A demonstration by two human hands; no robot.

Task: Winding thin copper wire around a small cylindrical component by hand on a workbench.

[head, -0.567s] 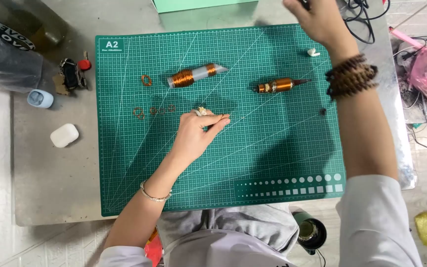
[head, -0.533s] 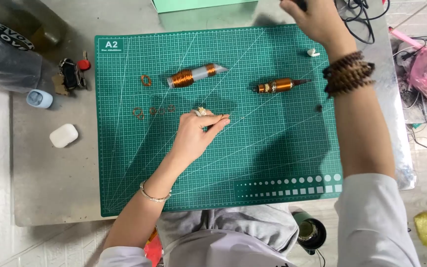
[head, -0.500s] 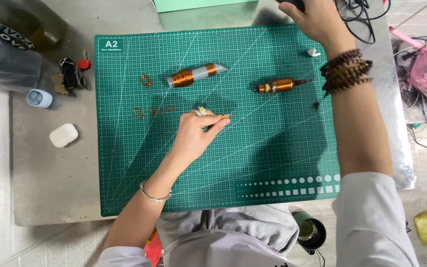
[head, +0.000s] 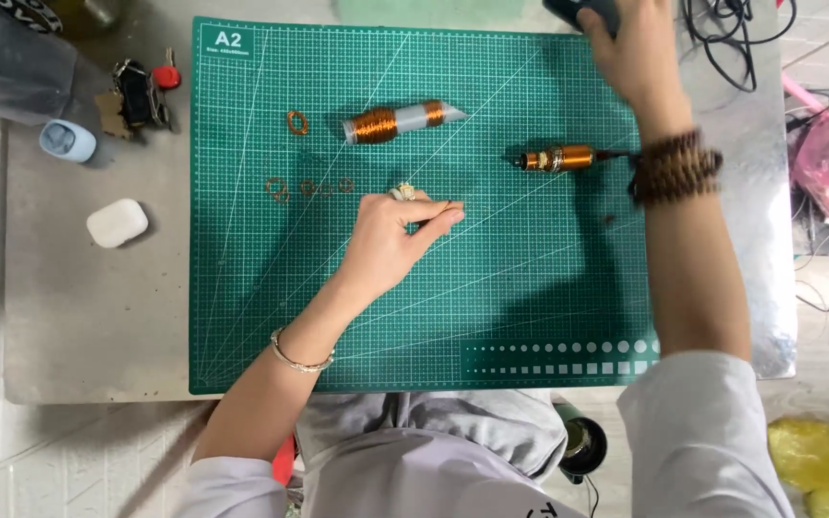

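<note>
The left hand (head: 386,245) rests on the green cutting mat (head: 530,307), its fingers pinched shut on a small pale piece (head: 403,193) near two copper-wire spools (head: 390,122). The right hand (head: 630,48) reaches past the mat's far edge onto a dark object (head: 578,11), seemingly gripping it, though the frame cuts that off.

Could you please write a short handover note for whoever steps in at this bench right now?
Left hand: resting on the green mat, fingertips pinched on a small pale piece.
Right hand: reaching past the mat's far edge, on a dark object only partly in view.
On the mat: a copper wire spool, a second coil on a rod, one wire ring and a row of small rings.
Done: several small rings lie finished.
Left: cannot tell how many more; wire remains on both spools.
</note>
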